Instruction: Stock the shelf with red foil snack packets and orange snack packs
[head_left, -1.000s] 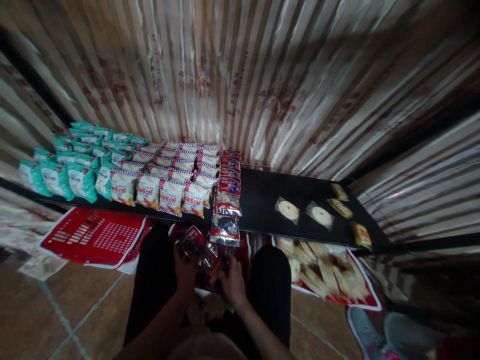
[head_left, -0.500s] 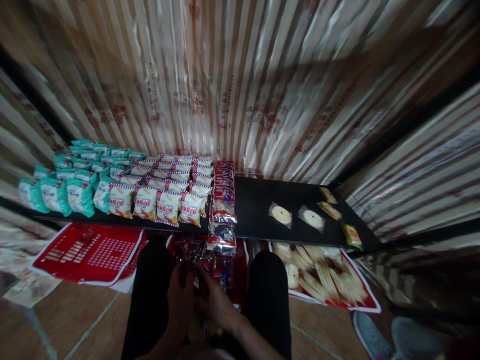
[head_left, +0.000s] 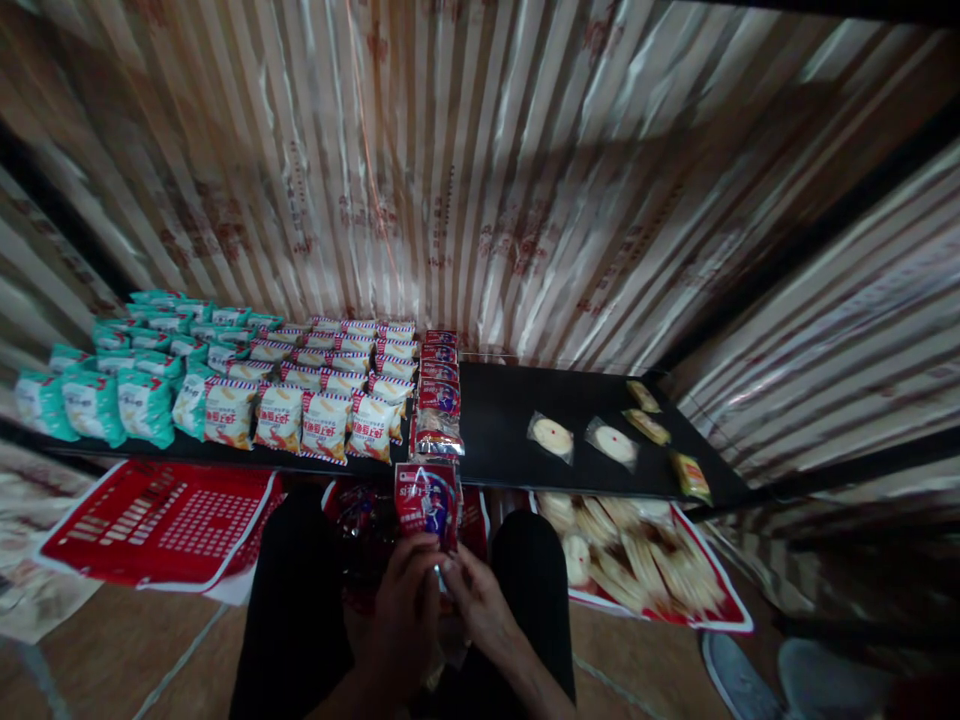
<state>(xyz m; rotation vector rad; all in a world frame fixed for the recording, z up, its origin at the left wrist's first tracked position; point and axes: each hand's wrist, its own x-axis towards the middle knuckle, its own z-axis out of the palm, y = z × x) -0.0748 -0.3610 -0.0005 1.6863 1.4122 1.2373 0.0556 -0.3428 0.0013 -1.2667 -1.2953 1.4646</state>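
Between my knees, my left hand [head_left: 411, 590] and my right hand [head_left: 474, 597] are both closed on the lower edge of a red and purple snack packet [head_left: 426, 500]. The packet faces up, just in front of the shelf's edge. Behind it, a row of matching red packets [head_left: 439, 395] runs back along the black shelf [head_left: 495, 430]. Beneath my hands sits a red basket [head_left: 474, 515] holding dark, shiny packets [head_left: 364, 525].
Left on the shelf stand rows of white snack bags [head_left: 279, 418] and teal bags [head_left: 145, 405]. Wrapped round flat pieces [head_left: 551, 437] and small yellow packets [head_left: 691, 477] lie right. Below are a red basket [head_left: 247, 560] and one of pale packs [head_left: 637, 560]. Grey shoes [head_left: 739, 675] show lower right.
Both hands have come up and slightly right from over the basket. A red and purple packet now shows upright between them. The view has shifted slightly.
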